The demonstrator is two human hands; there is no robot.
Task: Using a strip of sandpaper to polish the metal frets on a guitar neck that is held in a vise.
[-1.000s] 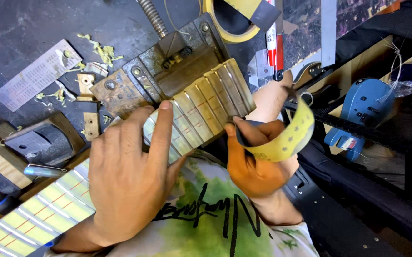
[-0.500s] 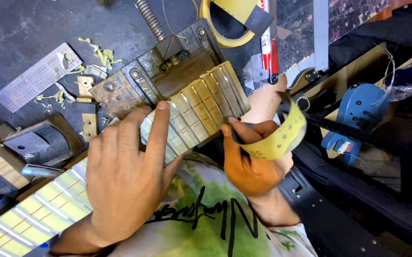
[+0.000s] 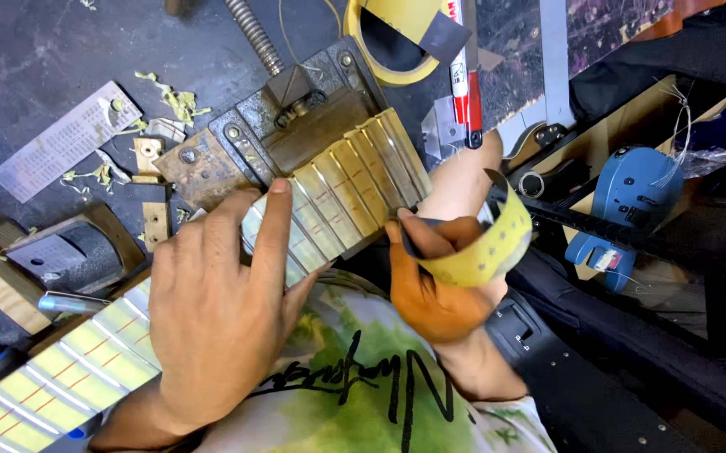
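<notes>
both hands busy — left hand [image 3: 212, 310] flat, pinning the fretboard [image 3: 329, 197]; right hand [image 3: 430, 277] pinches yellow tape strip [image 3: 484, 247] taut.

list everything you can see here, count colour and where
fretboard: one, taped yellow-green between frets, running diagonally from lower left into the vise
vise: one, rusty brown metal, top centre
tape roll: one, yellow, top edge
tape strip: one, yellow, curled, centre right
steel ruler: one, silver, upper left
sanding block: one, wood and grey, left
power tool: one, blue, right
left hand: flat on the fretboard, index finger extended
right hand: grip on the tape strip at the fretboard edge
</notes>
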